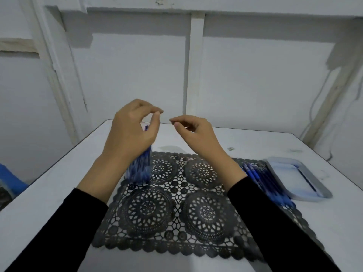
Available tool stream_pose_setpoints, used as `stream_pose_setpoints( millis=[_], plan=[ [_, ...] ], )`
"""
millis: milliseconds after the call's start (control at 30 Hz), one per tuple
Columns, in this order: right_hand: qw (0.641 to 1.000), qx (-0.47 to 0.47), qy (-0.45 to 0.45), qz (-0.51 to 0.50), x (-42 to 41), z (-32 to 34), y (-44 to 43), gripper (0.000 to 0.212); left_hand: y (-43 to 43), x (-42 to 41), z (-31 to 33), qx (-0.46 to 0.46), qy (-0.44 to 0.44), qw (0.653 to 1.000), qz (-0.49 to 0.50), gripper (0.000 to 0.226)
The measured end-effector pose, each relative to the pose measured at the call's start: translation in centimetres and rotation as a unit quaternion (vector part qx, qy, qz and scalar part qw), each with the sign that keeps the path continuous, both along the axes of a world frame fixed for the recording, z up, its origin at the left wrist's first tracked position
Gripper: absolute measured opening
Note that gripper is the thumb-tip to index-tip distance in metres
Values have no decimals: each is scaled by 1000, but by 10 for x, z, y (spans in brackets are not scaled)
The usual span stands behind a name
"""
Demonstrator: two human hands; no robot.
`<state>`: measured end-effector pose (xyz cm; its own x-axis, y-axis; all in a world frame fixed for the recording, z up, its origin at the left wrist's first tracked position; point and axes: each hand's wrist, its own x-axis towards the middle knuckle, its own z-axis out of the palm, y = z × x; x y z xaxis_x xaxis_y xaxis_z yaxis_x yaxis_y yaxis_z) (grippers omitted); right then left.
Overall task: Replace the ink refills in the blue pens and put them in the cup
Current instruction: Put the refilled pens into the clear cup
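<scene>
The cup (139, 170), left of the worktop's (255, 142) middle, looks already well stocked. Loose blue pens (263, 181) lie toward the right edge beside a tray (322, 194), so refilling likely remains. Left grip (133, 130) and right grip (198, 131) hover raised, each narrowed to a pinch; whether either holds anything, I cannot tell.

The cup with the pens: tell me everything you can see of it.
The cup looks like clear plastic, stands upright and is blurred. It is packed with blue pens standing on end, whose tops rise past its rim. It stands at the left edge of the black lace mat, near the far corner, on the white table. The raised left hand and wrist cover much of it in this view; whether they touch it cannot be told.
</scene>
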<state>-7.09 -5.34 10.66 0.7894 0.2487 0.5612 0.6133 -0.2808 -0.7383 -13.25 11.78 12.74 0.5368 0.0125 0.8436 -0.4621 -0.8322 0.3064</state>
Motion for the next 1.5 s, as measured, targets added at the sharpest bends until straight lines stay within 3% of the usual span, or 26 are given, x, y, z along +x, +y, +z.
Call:
stream_pose_setpoints(
  millis=[100, 300, 500, 767, 1000, 1133, 1500],
  plan=[
    [997, -17, 27, -67, 9, -11, -50, 18, -44, 13, -15, -19, 55, 995, -87, 15],
    [976, -118, 77, -169, 19, -39, -135, 17, -113, 49, -64, -44, 265, 947, -175, 18],
    [940, -260, 130, -177, 25, -67, -170, 28, -146, 84, -99, 39, 372, 905, -203, 29],
    [931, -297, 153, -148, 29, -77, -180, 31, -161, 120, -114, 96, 379, 895, -215, 28],
    [919, -334, 152, -142, 35, -80, -181, 32, -156, 130, -119, 74, 376, 896, -224, 22],
    [923, -320, 161, -142, 38, -83, -182, 29, -154, 131, -118, 65, 374, 895, -236, 14],
    [936, -267, 152, -170, 34, -83, -172, 20, -128, 127, -108, 35, 423, 869, -255, 17]
  ],
)
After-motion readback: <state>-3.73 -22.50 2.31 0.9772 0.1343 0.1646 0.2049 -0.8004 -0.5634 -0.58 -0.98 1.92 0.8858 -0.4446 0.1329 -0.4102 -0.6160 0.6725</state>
